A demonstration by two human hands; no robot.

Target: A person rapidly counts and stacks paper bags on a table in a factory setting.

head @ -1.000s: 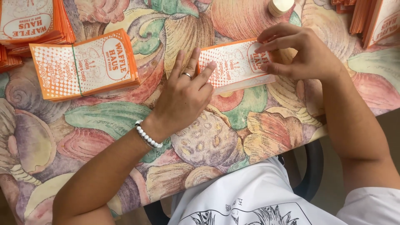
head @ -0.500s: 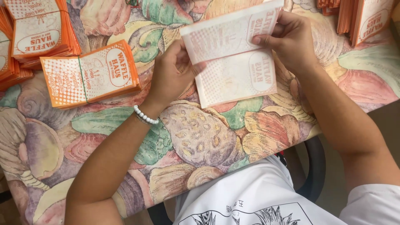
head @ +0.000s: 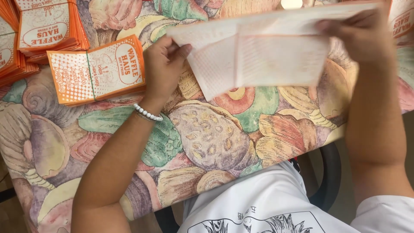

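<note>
I hold a flat white and pale-orange paper bag (head: 263, 54) up over the table, its plain back toward me and blurred by motion. My left hand (head: 161, 69), with a bead bracelet at the wrist, grips the bag's left edge. My right hand (head: 364, 36) grips its upper right corner. The bag hangs tilted, a little above the patterned tablecloth (head: 207, 138).
A rubber-banded bundle of orange and white printed bags (head: 97, 71) lies just left of my left hand. More stacks of the same bags (head: 41, 28) fill the far left corner, and another stack (head: 403, 19) sits at the far right. The table's front edge runs above my lap.
The bag lay flat on the table under both hands a second ago. It has been lifted, unfolded and turned with its plain side toward me. The view has shifted closer.
</note>
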